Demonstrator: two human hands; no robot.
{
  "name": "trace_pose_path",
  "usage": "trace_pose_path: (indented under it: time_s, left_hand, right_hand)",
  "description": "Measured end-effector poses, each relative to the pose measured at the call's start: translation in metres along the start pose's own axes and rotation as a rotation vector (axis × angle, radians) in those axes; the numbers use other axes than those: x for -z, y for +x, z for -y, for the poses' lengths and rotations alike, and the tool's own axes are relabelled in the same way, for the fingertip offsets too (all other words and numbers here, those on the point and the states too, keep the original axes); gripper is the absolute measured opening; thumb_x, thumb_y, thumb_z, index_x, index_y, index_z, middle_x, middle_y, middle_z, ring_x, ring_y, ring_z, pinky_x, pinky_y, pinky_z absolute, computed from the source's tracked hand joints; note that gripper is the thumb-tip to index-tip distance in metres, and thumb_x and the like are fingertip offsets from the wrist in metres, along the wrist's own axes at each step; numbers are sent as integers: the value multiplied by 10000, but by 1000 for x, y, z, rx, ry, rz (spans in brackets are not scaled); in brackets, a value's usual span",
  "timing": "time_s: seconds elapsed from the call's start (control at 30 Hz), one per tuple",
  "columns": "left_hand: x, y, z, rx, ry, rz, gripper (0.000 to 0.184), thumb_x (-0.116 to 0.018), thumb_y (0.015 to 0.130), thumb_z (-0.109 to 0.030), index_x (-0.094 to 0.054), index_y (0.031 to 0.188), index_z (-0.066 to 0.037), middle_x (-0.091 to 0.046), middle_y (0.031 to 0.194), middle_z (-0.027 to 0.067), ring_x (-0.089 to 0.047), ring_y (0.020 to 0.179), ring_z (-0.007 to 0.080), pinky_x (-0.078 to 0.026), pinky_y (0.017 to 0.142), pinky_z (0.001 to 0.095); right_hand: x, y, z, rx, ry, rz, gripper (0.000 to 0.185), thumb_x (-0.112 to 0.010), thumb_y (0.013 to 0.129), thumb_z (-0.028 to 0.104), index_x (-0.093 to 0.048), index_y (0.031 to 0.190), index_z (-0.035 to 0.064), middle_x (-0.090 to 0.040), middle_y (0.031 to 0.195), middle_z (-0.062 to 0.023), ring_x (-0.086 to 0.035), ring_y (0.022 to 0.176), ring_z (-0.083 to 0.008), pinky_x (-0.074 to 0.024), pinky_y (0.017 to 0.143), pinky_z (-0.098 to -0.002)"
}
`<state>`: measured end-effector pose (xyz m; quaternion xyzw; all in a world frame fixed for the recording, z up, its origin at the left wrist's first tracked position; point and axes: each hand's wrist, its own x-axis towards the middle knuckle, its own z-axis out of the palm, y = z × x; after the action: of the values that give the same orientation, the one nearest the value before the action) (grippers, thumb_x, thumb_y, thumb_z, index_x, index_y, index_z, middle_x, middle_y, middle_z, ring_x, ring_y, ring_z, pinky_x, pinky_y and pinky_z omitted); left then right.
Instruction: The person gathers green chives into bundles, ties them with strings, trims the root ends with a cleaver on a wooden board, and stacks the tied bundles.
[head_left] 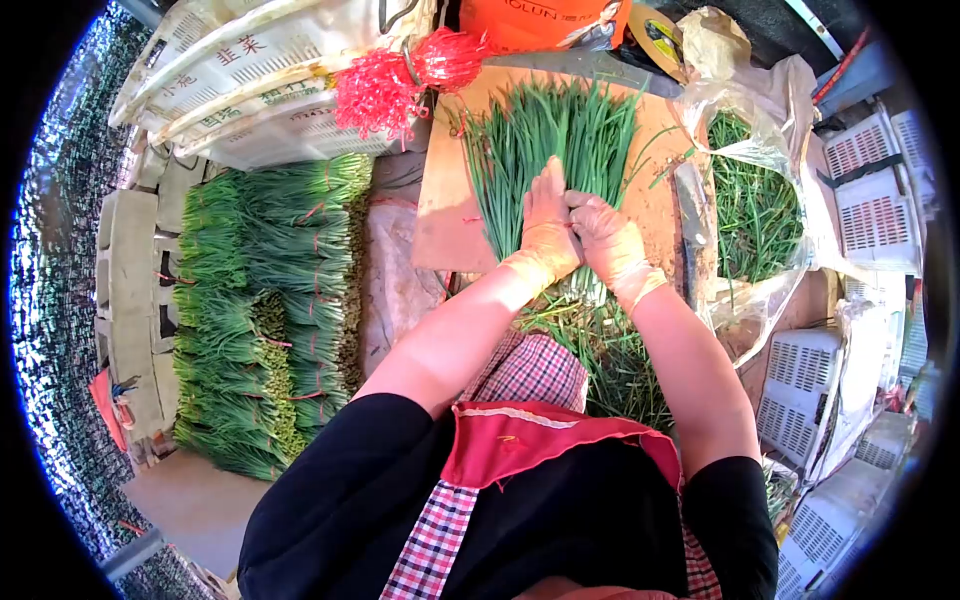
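Slender green garlic chives [560,125] fan over a board [442,225] exposed leftward, a knife [692,212] near its right edge. The left hand [548,228] lies flat, unclenched; the right hand [607,243]'s grip is unclear.

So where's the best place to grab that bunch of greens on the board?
Probably around the pale stem ends, coming from the wearer's side: the bunch of greens fans out at its far, leafy end and looks narrower by the left hand and right hand, so it should be easier to encircle there.

Light speckles the dark mesh [62,300] beside pale blocks [130,255] and brownish floor [200,505].
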<state>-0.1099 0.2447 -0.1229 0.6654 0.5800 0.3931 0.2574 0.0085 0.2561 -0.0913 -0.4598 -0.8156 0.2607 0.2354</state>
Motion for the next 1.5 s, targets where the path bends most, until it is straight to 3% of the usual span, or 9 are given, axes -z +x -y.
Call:
trace_pose_path:
  time_s: [0.27,0.5,0.57,0.8,1.07,1.17,1.27,1.33,1.5]
  left_hand:
    - [29,-1,14,-54,-383,129,1352,-841,581,-263,209,1406,-51,-384,1299,205,-462,1131,261,-337,1004,347]
    - [107,2,92,-38,90,90,683,-628,698,-110,-404,1343,-126,-493,1277,182,-478,1169,346,-359,1009,383]
    - [114,-5,109,116,493,502,476,-595,657,-75,-571,1131,-114,-550,1160,137,-555,1015,342,-425,901,411]
    - [78,-2,109,283,968,385,244,-610,662,-147,-642,900,-111,-624,936,119,-589,939,314,-463,766,434]
    - [98,20,39,-34,441,560,264,-560,745,-230,-649,879,-21,-653,847,190,-609,872,367,-478,761,397]
    - [107,31,-11,512,-167,353,251,-565,775,-185,-660,886,20,-635,862,243,-613,880,403,-486,813,397]
    - [74,21,8,110,193,67,190,-569,745,-168,-627,753,12,-614,856,251,-598,861,399,-477,760,432]
    - [67,2,-3,296,136,35,248,-530,765,-130,-571,934,46,-583,938,286,-562,884,462,-465,789,464]
    - [66,-13,9,225,70,66,263,-526,788,-136,-543,974,48,-573,928,304,-560,888,468,-460,795,470]
  right_hand:
    - [3,21,6,-256,494,314,374,-486,808,-125,-593,1137,19,-631,1055,-39,-572,974,-133,-442,903,-284]
    - [5,24,8,-249,160,276,337,-570,843,31,-582,1172,99,-637,1047,-139,-612,949,-234,-462,840,-292]
    - [2,26,3,-166,94,274,335,-564,851,30,-579,1176,108,-641,1024,-144,-615,934,-249,-463,841,-299]
    - [3,28,7,-256,18,289,318,-579,857,73,-583,1172,117,-641,1004,-145,-617,920,-250,-468,816,-320]
    - [8,28,14,-187,21,259,309,-585,837,75,-594,1146,85,-639,974,-149,-614,892,-262,-469,807,-318]
    - [4,20,30,-363,309,61,295,-554,845,44,-589,1137,53,-648,945,-112,-612,861,-198,-467,787,-298]
    - [-11,10,52,-458,512,-111,280,-536,863,34,-589,1137,52,-644,920,-78,-590,818,-160,-461,774,-275]
    - [-39,3,46,-50,460,-289,268,-532,890,55,-566,1149,-5,-605,995,-55,-540,841,-126,-440,816,-245]
    - [-59,1,37,-236,1253,-194,310,-488,889,4,-534,1196,-2,-567,1169,-79,-520,1035,-148,-403,916,-255]
